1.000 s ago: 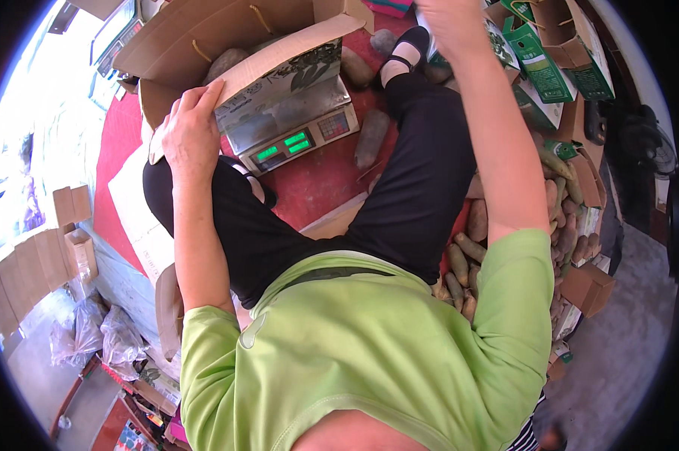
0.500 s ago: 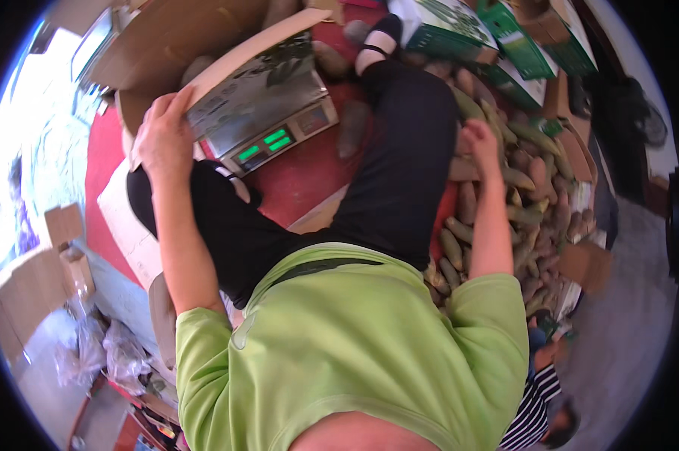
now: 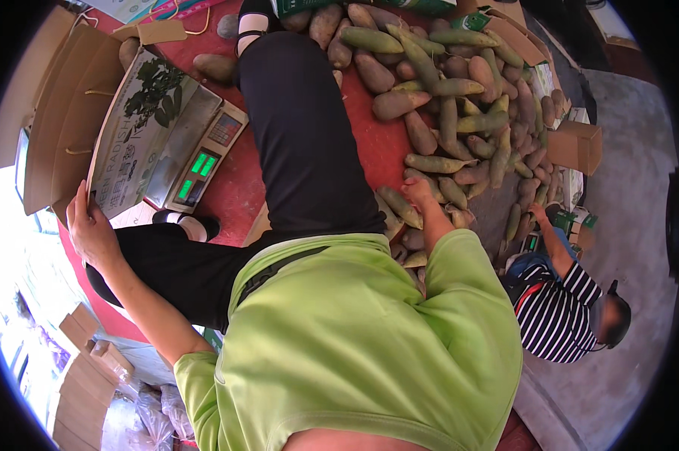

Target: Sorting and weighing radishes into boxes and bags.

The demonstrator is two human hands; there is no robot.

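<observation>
My left hand (image 3: 93,229) is at the near corner of a cardboard carton (image 3: 125,146), its fingers closed round the panel's edge. The carton stands tilted on a digital scale (image 3: 200,161) with lit green figures, and a radish (image 3: 129,54) shows at its far end. To the right, my right hand (image 3: 421,192) is low over the radish pile with fingers curled. Next to those fingers lies a green radish (image 3: 400,207); whether they grip it or something else is hidden. The pile's long radishes (image 3: 448,124) are green and brownish, with soil on them.
A lone radish (image 3: 215,68) lies on the red mat (image 3: 238,154) beyond the scale. My bent legs (image 3: 302,135) lie between scale and pile. At right, a person in a striped shirt (image 3: 557,312) reaches to the pile beside an open carton (image 3: 576,143). Plastic bags (image 3: 155,417) are at lower left.
The view has swung right, so the carton and scale now appear further left. My right hand has come down and inward to the near radishes. My left hand stays at the carton.
</observation>
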